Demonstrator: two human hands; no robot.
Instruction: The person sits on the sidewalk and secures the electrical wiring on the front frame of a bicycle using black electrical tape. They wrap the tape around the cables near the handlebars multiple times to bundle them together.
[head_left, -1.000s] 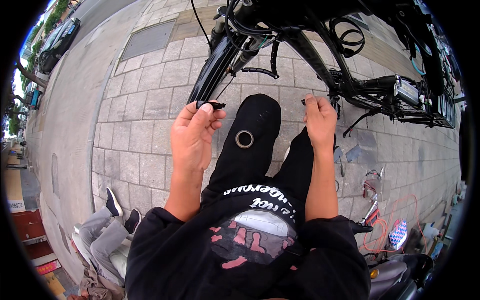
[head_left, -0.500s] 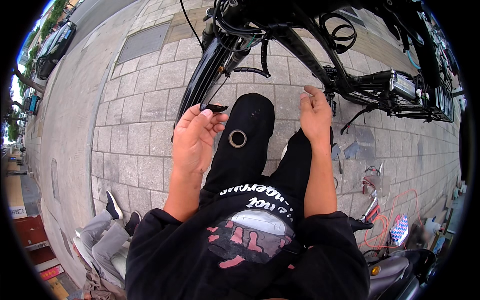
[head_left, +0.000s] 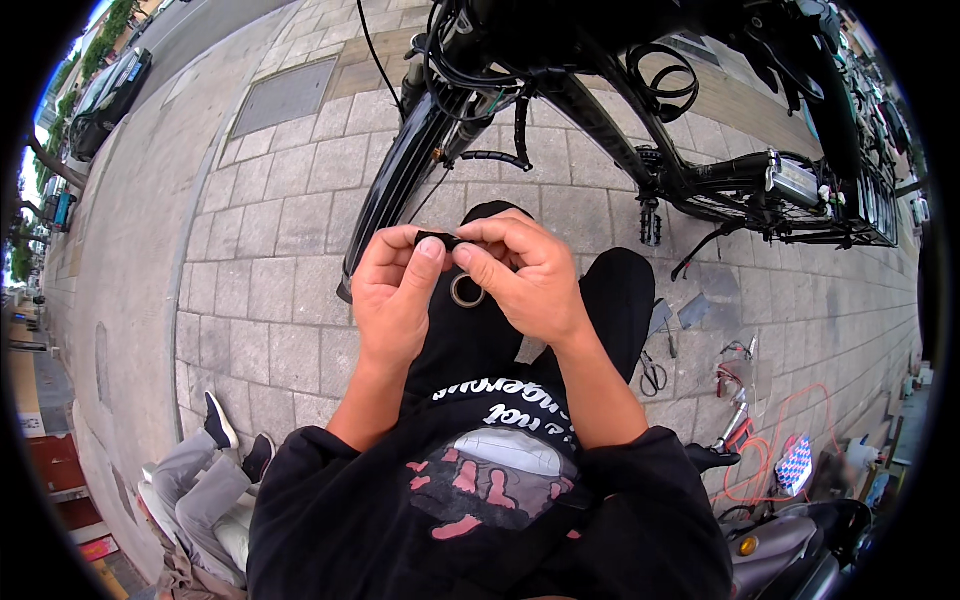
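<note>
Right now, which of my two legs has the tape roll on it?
Your left leg: the ring-shaped tape roll rests on it, while your right leg carries no roll.

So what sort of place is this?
Most likely an outdoor pavement beside a street. The ground is laid with pale paving slabs, a dark car stands at the upper left near a grey road, and a black bike is ahead of the person.

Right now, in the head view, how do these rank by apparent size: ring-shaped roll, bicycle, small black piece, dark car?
1. Bicycle
2. Dark car
Unsure: ring-shaped roll and small black piece, both partly covered, look too close to rank.
</note>
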